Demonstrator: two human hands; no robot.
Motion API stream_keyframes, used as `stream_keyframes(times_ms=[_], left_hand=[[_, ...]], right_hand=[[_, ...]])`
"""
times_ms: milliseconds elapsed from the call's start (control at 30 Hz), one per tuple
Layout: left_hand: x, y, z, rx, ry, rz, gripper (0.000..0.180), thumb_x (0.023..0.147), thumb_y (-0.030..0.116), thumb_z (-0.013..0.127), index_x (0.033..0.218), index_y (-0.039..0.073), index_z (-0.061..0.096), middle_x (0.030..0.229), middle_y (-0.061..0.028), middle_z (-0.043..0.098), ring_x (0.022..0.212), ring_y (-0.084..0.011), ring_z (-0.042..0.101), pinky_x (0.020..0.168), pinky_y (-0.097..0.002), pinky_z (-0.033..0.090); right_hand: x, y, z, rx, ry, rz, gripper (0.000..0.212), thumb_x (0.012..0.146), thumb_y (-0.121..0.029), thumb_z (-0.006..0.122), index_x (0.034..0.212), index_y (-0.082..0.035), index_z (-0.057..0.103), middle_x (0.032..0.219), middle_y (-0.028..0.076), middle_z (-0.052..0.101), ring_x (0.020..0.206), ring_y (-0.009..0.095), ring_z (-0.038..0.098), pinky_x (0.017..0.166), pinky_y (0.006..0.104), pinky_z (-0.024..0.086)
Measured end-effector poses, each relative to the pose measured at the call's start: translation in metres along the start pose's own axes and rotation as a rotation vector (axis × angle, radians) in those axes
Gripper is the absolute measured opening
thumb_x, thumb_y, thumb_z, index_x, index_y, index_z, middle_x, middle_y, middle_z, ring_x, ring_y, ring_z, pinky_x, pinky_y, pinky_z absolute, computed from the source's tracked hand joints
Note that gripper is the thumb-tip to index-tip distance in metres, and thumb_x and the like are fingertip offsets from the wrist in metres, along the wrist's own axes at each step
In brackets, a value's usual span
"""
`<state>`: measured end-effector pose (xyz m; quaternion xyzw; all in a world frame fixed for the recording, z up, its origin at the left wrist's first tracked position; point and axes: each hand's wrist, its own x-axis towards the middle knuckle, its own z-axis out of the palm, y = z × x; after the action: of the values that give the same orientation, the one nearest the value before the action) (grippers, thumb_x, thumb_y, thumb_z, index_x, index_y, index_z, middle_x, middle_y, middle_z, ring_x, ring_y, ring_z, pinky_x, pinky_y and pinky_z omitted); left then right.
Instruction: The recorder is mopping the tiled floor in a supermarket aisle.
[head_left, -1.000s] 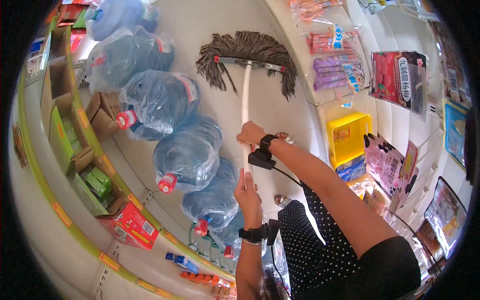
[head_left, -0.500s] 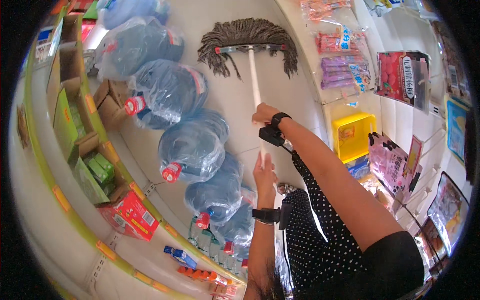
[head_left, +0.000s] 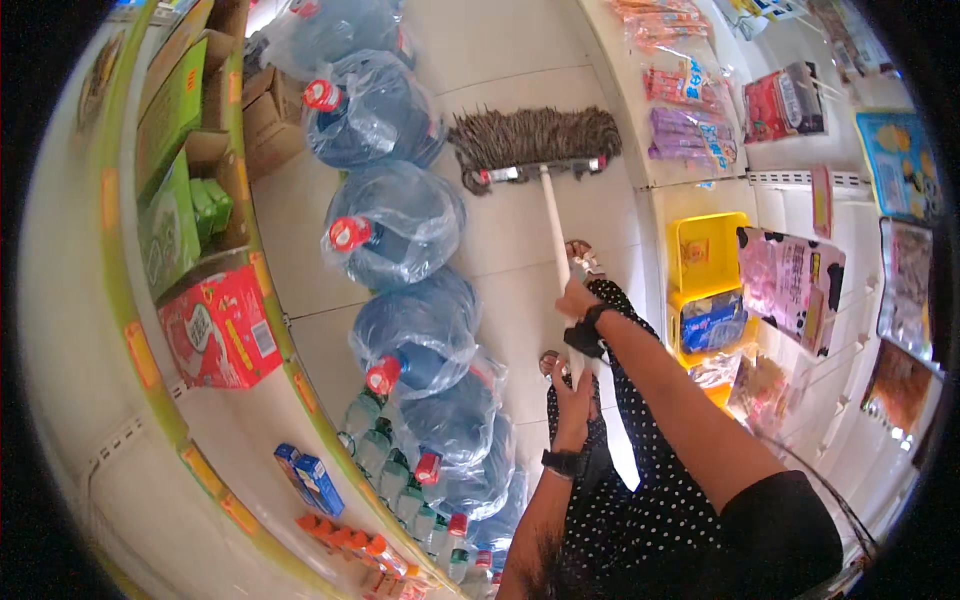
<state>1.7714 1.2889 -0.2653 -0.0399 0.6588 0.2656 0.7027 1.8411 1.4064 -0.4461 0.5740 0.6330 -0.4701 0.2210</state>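
The right hand (head_left: 577, 298) is closed around the white handle (head_left: 555, 225) of a mop, and the left hand (head_left: 573, 400) grips the same handle nearer the body, its fingers partly hidden. The mop head (head_left: 540, 138) lies on the pale tiled floor (head_left: 515, 235), ahead of both hands, its grey-brown strands fanned away from the person. A narrow clamp bar (head_left: 520, 173) with red ends crosses the near edge of the strands, and the handle slants from it down toward the right hand.

Just behind the right hand sits a black wrist device (head_left: 583, 335); a black band (head_left: 563, 461) circles the left wrist. Below the arms are dotted black trousers (head_left: 660, 460), with a sandalled foot (head_left: 583, 258) beside the handle.

To the left of the mop, big blue water jugs (head_left: 405, 225) lie in a row, wrapped in clear plastic, their red caps (head_left: 350, 233) showing. Small green-capped bottles (head_left: 393, 475) stand near the lower jugs. Farther left, a shelf with a yellow-green edge (head_left: 180, 420) carries a red box (head_left: 222, 330), open green cartons (head_left: 170, 215) and a small blue box (head_left: 320, 485).

On the right, purple packets (head_left: 685, 135) lie on a white ledge, with a yellow basket (head_left: 678, 255) nearer the person and a pink bag (head_left: 790, 280) beside it.
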Motion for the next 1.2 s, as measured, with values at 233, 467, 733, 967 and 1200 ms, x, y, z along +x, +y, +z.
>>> stream_keyframes(times_ms=[233,467,733,967,1200], left_hand=[[-0.115,-0.109,-0.086,-0.007,-0.065,-0.234,0.058,0.087,0.019,0.047,0.136,0.025,0.016,0.055,0.0051,0.038,0.037,-0.0041,0.028,0.031,-0.0188,0.022],[-0.18,-0.128,-0.124,0.17,0.098,-0.291,0.047,0.087,0.022,0.05,0.13,0.02,0.035,0.052,0.0043,0.042,0.036,-0.0037,0.031,0.031,-0.0193,0.024],[-0.157,-0.191,-0.132,0.427,0.152,0.106,0.044,0.085,0.014,0.05,0.128,0.013,0.038,0.095,-0.0144,0.06,0.085,-0.0132,0.055,0.073,-0.0257,0.043],[-0.134,-0.149,-0.094,0.222,0.064,0.101,0.045,0.087,0.007,0.048,0.13,0.014,0.035,0.101,-0.0049,0.056,0.081,-0.0103,0.05,0.072,-0.0213,0.042],[-0.046,-0.049,-0.028,-0.084,-0.107,0.094,0.052,0.087,0.004,0.04,0.134,0.022,0.026,0.071,-0.0021,0.054,0.039,-0.0061,0.039,0.031,-0.0198,0.03]], right_hand=[[-0.147,-0.009,0.185,0.748,0.07,0.375,0.052,0.063,-0.012,0.063,0.103,0.001,0.032,0.081,0.027,0.056,0.082,0.037,0.058,0.072,0.0445,0.047],[-0.27,-0.052,0.232,1.67,-0.392,0.715,0.03,0.076,-0.013,0.061,0.095,-0.003,0.041,0.069,0.016,0.056,0.06,0.023,0.061,0.049,0.037,0.054],[-0.293,-0.056,0.229,1.592,-0.235,0.549,0.021,0.08,-0.021,0.06,0.083,-0.005,0.046,0.059,0.002,0.046,0.047,0.013,0.045,0.045,0.0321,0.051],[-0.255,-0.031,0.207,1.433,-0.06,0.404,0.017,0.077,-0.012,0.059,0.074,-0.001,0.046,0.056,0.004,0.047,0.044,0.012,0.046,0.04,0.029,0.048],[-0.14,-0.021,0.074,1.394,-0.008,0.312,0.016,0.075,-0.01,0.057,0.07,0.003,0.051,0.056,0.006,0.052,0.048,0.016,0.052,0.04,0.0284,0.045]])
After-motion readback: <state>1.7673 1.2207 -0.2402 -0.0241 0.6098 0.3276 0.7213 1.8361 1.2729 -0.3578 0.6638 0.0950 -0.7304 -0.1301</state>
